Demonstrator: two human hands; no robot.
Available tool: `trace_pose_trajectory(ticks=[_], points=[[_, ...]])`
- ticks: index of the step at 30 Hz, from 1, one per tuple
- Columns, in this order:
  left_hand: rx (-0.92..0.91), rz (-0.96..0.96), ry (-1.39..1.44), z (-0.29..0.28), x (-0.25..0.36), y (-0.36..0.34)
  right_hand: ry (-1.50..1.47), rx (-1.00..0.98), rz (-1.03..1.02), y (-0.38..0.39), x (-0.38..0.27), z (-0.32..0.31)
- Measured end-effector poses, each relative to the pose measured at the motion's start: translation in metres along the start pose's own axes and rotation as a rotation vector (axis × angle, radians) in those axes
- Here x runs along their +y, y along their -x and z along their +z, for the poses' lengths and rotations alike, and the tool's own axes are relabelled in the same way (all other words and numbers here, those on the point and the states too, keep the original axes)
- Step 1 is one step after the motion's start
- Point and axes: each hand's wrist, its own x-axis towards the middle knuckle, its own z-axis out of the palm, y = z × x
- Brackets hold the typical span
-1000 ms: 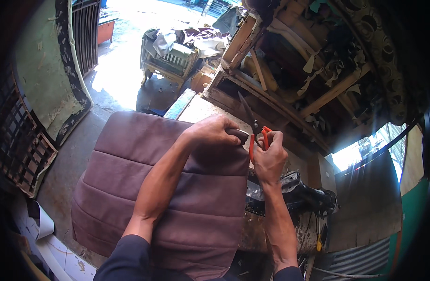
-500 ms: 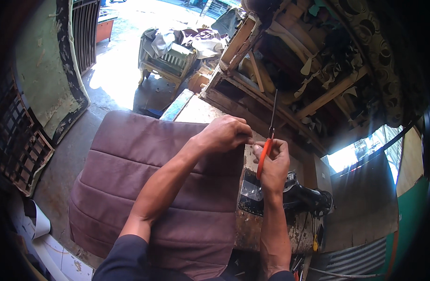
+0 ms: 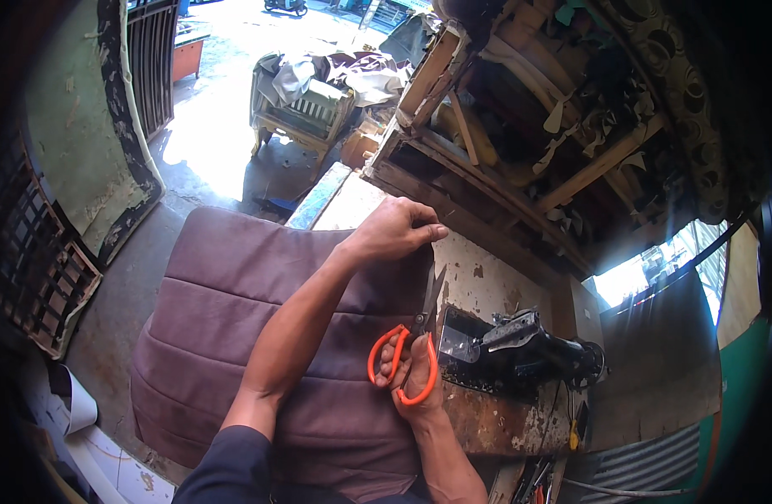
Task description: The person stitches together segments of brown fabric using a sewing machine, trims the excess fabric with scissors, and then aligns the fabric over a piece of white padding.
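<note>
A maroon padded cover [image 3: 234, 311] with sewn cross seams lies spread before me, partly over the worn table. At its far right corner, my left hand [image 3: 396, 231] is closed, thumb and fingers pinched on the edge of the cover; any thread there is too fine to see. My right hand [image 3: 419, 370] holds a pair of scissors [image 3: 421, 322] with orange handles, its fingers in the loops. The blades point away from me, slightly parted, alongside the cover's right edge and below my left hand.
A black sewing machine [image 3: 529, 349] stands on the worn table [image 3: 478, 269] at right. Behind is a wooden rack [image 3: 461, 181] with fabric scraps. A chair frame [image 3: 302, 109] piled with cloth stands farther off. Hand tools [image 3: 537, 483] lie at lower right.
My right hand has come back toward me and left, away from my left hand. The scissors, upright in the palm before, are now gripped by their loops with blades parted.
</note>
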Motion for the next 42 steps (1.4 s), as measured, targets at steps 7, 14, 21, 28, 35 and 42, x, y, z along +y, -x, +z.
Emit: trace_pose_trajectory(ticks=[7, 14, 21, 28, 35, 42], points=[[-0.085, -0.009, -0.082, -0.01, -0.013, -0.004, -0.066, 0.003, 0.018, -0.007, -0.003, -0.006], [-0.076, -0.141, 0.15, -0.029, -0.02, -0.002, 0.224, 0.147, -0.079, -0.005, -0.005, 0.006], [0.043, -0.088, 0.497, -0.011, -0.05, -0.007, 0.284, -0.045, -0.033, -0.021, -0.009, 0.012], [0.105, -0.042, 0.524, -0.011, -0.059, -0.009, 0.123, -0.093, 0.041, -0.049, -0.018, 0.024], [0.065, -0.038, 0.476, -0.017, -0.06, -0.006, 0.076, -0.07, -0.001, -0.067, -0.023, 0.025], [0.049, -0.193, 0.401, -0.023, -0.05, -0.004, 0.069, 0.004, -0.176, -0.064, -0.023, 0.015]])
